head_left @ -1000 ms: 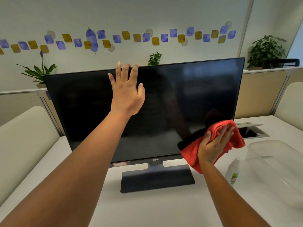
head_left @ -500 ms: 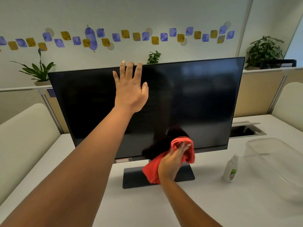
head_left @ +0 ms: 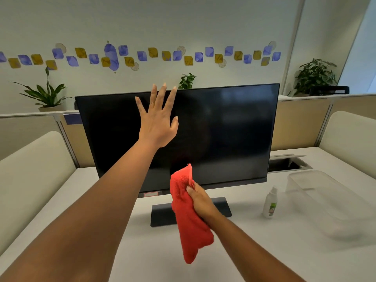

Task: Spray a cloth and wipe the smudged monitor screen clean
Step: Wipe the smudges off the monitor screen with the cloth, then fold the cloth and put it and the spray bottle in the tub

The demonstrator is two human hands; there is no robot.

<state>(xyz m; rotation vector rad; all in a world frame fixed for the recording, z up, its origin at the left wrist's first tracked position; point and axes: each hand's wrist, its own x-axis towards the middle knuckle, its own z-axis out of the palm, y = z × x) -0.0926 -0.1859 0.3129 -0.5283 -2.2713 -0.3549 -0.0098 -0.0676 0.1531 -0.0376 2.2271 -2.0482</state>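
The white bench [head_left: 264,251] carries everything, and the dark monitor [head_left: 223,129] stands on its flat black base [head_left: 162,214] near the middle, screen facing the person. To the right of the screen lies a clear plastic tub [head_left: 325,192], its near edge blurred and hard to trace, and just left of it stands a small white spray bottle [head_left: 270,202] with a green label too small to read. The left hand [head_left: 157,121] is raised in front of the upper part of the screen with fingers spread and straight, fingertips reaching past the top edge; whether the palm touches the glass cannot be told. The right hand [head_left: 200,201] is low, in front of the monitor's bottom edge and base, fingers curled tight round a red terry cloth [head_left: 189,220]. The cloth's top bunch stands up over the lower screen, while its tail hangs down over the bench. It hides the stand's neck and part of the base. No smudges can be made out on the dark screen.
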